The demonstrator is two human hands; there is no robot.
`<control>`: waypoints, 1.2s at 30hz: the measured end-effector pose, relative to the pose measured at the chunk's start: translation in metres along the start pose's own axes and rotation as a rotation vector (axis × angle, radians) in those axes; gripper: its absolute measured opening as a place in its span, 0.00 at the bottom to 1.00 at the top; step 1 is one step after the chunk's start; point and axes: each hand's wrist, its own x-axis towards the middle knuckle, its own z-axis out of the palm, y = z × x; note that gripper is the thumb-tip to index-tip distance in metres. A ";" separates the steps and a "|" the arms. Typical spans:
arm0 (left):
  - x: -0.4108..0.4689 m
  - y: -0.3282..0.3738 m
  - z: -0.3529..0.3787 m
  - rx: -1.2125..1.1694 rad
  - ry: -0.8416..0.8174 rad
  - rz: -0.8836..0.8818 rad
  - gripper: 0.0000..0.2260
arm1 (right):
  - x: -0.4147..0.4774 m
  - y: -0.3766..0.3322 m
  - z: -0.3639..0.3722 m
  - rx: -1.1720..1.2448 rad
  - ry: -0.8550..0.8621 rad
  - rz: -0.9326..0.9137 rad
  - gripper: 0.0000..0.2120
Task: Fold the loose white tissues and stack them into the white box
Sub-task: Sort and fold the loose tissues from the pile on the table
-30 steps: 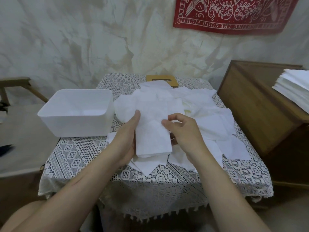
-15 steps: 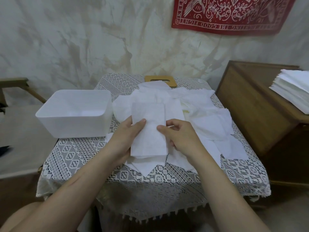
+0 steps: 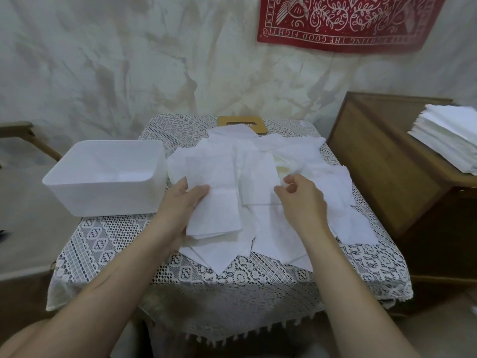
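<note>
My left hand [image 3: 182, 202] grips a folded white tissue [image 3: 215, 200] by its left edge, thumb on top, holding it just above the pile. My right hand [image 3: 302, 200] hovers over the loose white tissues [image 3: 284, 177], its fingers curled and pinching toward the pile; whether it holds a sheet I cannot tell. The loose tissues spread over the middle and right of the lace-covered table [image 3: 108, 244]. The white box [image 3: 103, 177] stands at the table's left edge, to the left of my left hand, open at the top and empty as far as I see.
A wooden cabinet [image 3: 387, 161] stands right of the table with a stack of white tissues [image 3: 449, 140] on it. A tan wooden piece [image 3: 260, 122] lies at the table's far edge, partly under tissues. A red cloth [image 3: 348, 21] hangs on the wall.
My right hand let go of the folded tissue and moved right over the loose pile. My left hand now holds the folded tissue alone, shifted a little to the left.
</note>
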 end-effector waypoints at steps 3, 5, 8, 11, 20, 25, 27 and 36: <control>-0.001 -0.001 0.000 0.014 -0.012 -0.001 0.07 | 0.006 0.000 0.005 0.009 -0.037 0.037 0.21; -0.001 -0.001 0.000 0.022 -0.014 0.003 0.07 | 0.012 -0.001 0.007 0.093 -0.056 0.078 0.18; -0.002 -0.002 -0.001 0.019 -0.020 0.004 0.07 | 0.015 -0.004 0.004 0.188 -0.058 0.080 0.10; -0.003 -0.001 0.000 0.007 -0.023 0.003 0.06 | 0.013 -0.003 0.002 0.215 -0.022 0.034 0.06; -0.007 0.002 0.003 -0.019 -0.012 0.012 0.06 | -0.005 -0.001 -0.013 0.510 -0.235 0.132 0.01; -0.008 0.003 0.004 -0.024 -0.009 -0.002 0.06 | -0.006 0.011 -0.013 0.191 -0.301 0.104 0.08; -0.008 0.003 0.005 -0.024 -0.012 -0.005 0.07 | -0.006 0.006 -0.010 0.098 -0.258 0.058 0.12; -0.009 0.003 0.002 -0.015 -0.029 0.004 0.07 | 0.001 -0.011 0.002 0.074 -0.162 -0.034 0.15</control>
